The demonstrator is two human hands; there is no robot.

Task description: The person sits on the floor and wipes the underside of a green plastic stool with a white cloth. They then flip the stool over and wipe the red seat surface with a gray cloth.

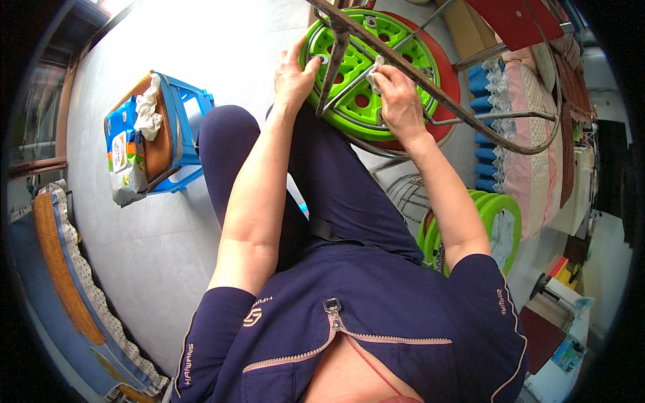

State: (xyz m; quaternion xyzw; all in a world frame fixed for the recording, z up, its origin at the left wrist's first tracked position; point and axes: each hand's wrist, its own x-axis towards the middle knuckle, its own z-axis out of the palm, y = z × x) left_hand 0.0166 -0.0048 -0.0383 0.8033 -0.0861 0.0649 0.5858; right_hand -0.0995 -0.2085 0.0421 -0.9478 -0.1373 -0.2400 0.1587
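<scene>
The ribbed underside of a round green plastic seat (345,114) faces up before me, with a metal tube frame (446,98) crossing above it. My left hand (294,75) grips the seat's left rim, its thumb over the edge and its fingers along the outside. In my right hand (401,103) is a crumpled white wipe (376,75), pinched against a thin metal rod near the seat's middle. Brown, rust-like patches mark the thicker tubes. A red round seat (450,70) lies partly hidden beneath the green one.
To the left, a blue plastic stool (187,95) carries a wet-wipe pack (124,156) and a crumpled white wipe (149,108). A bed with pink and white bedding (529,166) stands at the right. Stacked green round seats (511,216) sit by my right elbow, near a wire basket (407,194).
</scene>
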